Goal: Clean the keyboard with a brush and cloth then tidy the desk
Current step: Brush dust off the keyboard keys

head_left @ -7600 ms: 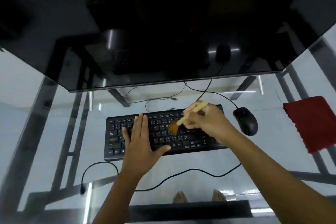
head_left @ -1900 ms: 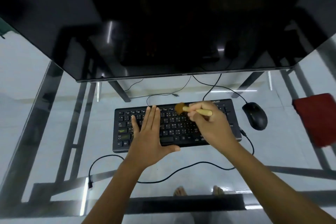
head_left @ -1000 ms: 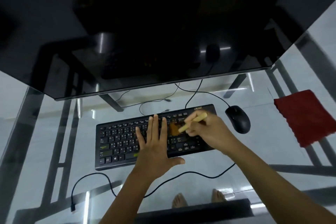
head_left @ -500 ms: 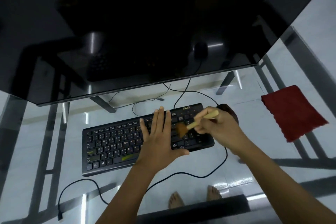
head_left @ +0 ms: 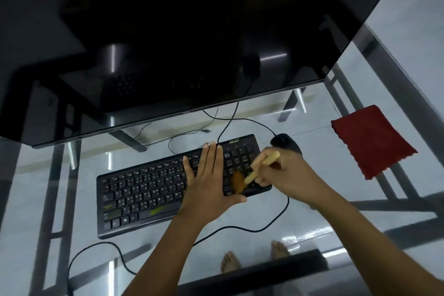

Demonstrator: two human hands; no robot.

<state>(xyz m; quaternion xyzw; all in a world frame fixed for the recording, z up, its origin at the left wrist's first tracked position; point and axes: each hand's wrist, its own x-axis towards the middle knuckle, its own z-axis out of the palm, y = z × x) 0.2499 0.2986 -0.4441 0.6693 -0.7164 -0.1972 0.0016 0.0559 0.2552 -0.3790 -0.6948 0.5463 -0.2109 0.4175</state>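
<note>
1. My left grip (head_left: 209,182) lies flat, fingers straight and together, pressing the keyboard (head_left: 144,190) right of its middle.
2. My right grip (head_left: 288,175) is clamped on the brush (head_left: 263,167), bristles on the keys at the keyboard's 3 o'clock end.
3. Red cloth (head_left: 372,139) lies on the glass counter (head_left: 31,199) at the keyboard's 2 o'clock, well apart; mouse (head_left: 283,142) between them.

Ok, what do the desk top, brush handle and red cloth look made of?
Desk top: clear glossy glass; the frame and feet show through it. Brush handle: pale, matte, probably wood or bamboo, though plastic is possible. Red cloth: soft matte fabric with a wavy edge, perhaps microfibre.
</note>
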